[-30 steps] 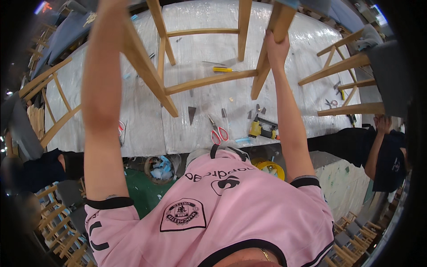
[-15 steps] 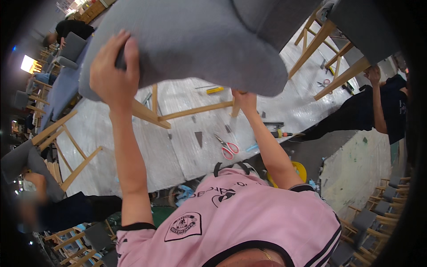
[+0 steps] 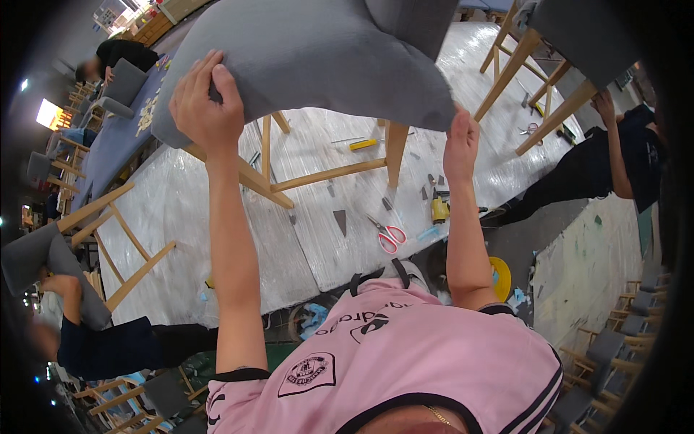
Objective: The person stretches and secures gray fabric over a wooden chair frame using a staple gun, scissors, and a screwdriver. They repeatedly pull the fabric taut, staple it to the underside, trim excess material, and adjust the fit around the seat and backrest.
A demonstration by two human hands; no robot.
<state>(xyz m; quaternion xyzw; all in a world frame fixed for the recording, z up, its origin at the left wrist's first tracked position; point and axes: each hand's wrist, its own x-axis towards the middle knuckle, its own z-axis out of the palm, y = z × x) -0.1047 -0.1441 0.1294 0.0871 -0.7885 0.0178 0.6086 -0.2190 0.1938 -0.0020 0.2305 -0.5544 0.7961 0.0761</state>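
Chair workshop: contains grouped grey chairs (image 3: 606, 343), plus scissors (image 3: 382, 228) and yellow power tool (image 3: 439, 210) near front edge of worktable (image 3: 275, 278).

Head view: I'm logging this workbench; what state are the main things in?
Grey chair, upholstered, legs downward
Left hand, on the chair
Right hand, at the chair's edge
Table, film-covered
Scissors, lying flat, opening unclear
Yellow-handled tool, lying flat
Yellow bucket, open, partly hidden

Pink shirt (image 3: 448, 354), black cuffs (image 3: 242, 375); gold neck chain (image 3: 437, 414).

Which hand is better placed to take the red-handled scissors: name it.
Probably the right hand: it is nearer the scissors; the left hand is farther off, on the grey chair.
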